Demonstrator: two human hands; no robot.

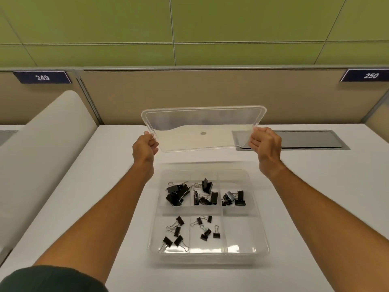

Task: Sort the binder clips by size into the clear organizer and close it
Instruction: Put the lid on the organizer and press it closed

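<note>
Both hands hold the clear lid [203, 128] in the air above the far side of the organizer [208, 256], which sits open on the white desk [315, 239]. The left hand [145, 147] pinches the lid's left edge, fingers curled round the rim; the right hand [265, 144] grips the right edge the same way. The lid is tilted, its near edge lower than its far edge.

The binder clips [177, 192] already lie in five of the organizer's compartments: larger ones across the far row, smaller ones in the left and middle compartments of the near row (the near right one looks bare). Sorting seems done, so closing is the step in hand.

To do it well, the lid should come toward the person and level out until its corners sit over the organizer's corners. Lowering it flat matters, since a tilted lid may catch one rim and skew. Some clips in the far row have wire handles sticking up; if any stands above the wall, the lid may not seat. Once it rests evenly, pressing along the edges should snap it home.
</note>
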